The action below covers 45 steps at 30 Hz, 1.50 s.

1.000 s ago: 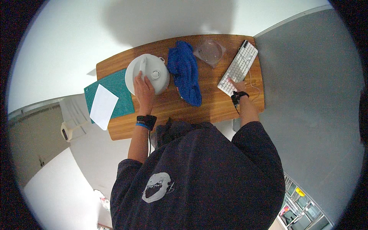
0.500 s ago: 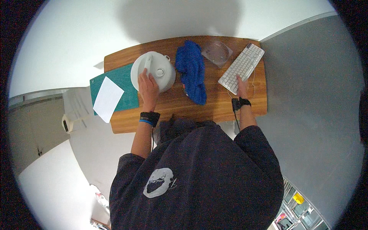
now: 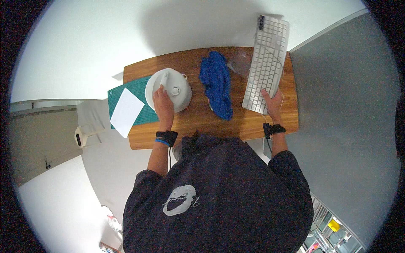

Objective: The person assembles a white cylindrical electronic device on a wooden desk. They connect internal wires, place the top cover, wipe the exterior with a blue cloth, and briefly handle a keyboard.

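Note:
A long white keyboard (image 3: 266,63) is raised off the table on the right. My right hand (image 3: 274,104) grips it by its near end, thumb on top of the keys, and its far end points toward the wall. A thin cable hangs from it. On the left stands a round white appliance (image 3: 181,80) that looks like a rice cooker, with a round vent on its lid. The fingers of my left hand (image 3: 163,106) are closed round the near end of its lid handle. Between my hands lies a crumpled blue cloth (image 3: 216,84).
A green cutting mat (image 3: 145,117) lies at the wooden table's (image 3: 198,122) left end, with a white sheet of paper (image 3: 126,112) over its edge. Behind the keyboard is a clear plastic container (image 3: 239,64), partly hidden. A grey partition (image 3: 337,92) borders the right side.
My right hand has lifted the keyboard off the table and turned it more upright in view. My left hand stays on the lid handle. The whole view has shifted slightly.

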Available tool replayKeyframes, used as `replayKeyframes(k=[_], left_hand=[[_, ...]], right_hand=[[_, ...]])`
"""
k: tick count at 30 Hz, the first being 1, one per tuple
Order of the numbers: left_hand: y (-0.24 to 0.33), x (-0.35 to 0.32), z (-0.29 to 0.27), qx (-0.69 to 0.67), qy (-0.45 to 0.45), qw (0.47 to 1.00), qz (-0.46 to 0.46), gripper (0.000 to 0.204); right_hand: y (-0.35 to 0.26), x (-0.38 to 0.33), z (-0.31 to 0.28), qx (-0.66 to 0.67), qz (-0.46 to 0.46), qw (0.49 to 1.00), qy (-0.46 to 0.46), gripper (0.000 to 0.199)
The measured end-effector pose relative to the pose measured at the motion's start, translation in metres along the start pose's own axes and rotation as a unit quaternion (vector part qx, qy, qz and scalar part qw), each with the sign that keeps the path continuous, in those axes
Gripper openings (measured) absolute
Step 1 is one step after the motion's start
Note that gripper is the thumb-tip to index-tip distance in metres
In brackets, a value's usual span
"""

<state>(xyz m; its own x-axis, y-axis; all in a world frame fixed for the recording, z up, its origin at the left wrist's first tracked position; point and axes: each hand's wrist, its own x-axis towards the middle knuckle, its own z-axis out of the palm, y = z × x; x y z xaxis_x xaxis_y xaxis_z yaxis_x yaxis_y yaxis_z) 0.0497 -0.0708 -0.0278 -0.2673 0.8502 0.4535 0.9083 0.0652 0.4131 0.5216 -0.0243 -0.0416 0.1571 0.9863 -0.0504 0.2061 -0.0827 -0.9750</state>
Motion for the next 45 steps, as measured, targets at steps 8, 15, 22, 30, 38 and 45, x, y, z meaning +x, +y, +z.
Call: replayKeyframes(k=[8,15,22,30,38,45], left_hand=[[0.056,0.018,-0.025,0.025,0.017,0.998,0.062,0.056],[0.123,0.022,0.009,-0.576,-0.278,0.731,-0.237,0.052],[0.135,0.040,-0.014,-0.584,-0.293,0.732,-0.193,0.039],[0.117,0.050,-0.022,-0.565,-0.356,0.727,-0.158,0.044],[0.123,0.065,-0.066,-0.699,-0.253,0.603,-0.289,0.055],[0.068,0.084,-0.077,-0.748,-0.230,0.542,-0.307,0.057]], right_hand=[[-0.033,-0.007,0.023,-0.124,0.004,0.979,-0.162,0.060],[-0.083,-0.009,0.074,-0.054,-0.011,0.934,-0.352,0.073],[-0.003,0.030,0.086,0.037,0.091,0.920,-0.379,0.067],[-0.012,0.032,0.122,0.018,0.004,0.903,-0.430,0.049],[0.090,0.029,0.102,-0.204,0.165,0.823,-0.503,0.037],[-0.027,0.022,0.083,-0.444,-0.100,0.816,-0.356,0.031]])
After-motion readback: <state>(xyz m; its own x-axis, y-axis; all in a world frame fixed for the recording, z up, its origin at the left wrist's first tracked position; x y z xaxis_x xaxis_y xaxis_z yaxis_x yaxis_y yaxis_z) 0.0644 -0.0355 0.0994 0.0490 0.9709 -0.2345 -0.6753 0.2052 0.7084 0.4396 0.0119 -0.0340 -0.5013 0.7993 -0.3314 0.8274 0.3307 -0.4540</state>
